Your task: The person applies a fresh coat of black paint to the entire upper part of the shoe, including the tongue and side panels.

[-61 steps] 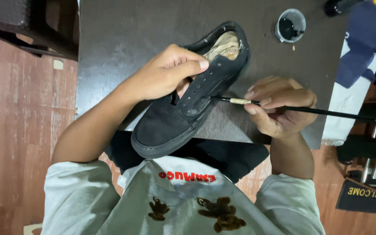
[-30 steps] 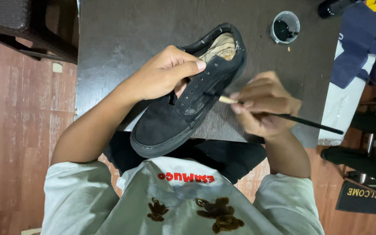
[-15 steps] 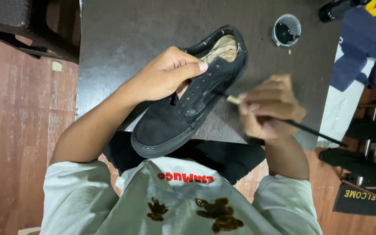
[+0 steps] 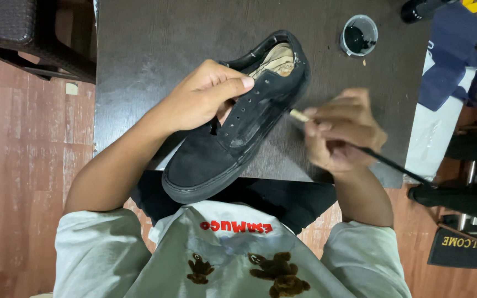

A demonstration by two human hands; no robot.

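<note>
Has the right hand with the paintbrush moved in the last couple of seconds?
Yes. The right hand has lifted slightly up the frame, closer to the small pot of black paint, swinging the paintbrush handle lower right.

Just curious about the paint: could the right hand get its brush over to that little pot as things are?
Probably yes. The right hand holds the brush beside the shoe, and only bare table lies between it and the open pot.

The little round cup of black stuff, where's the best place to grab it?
Probably by the outer wall of the small cup, pinched from above with fingers on opposite sides. It stands upright and open on the dark table, black liquid inside, so keep it level and fingers off the inside.
</note>
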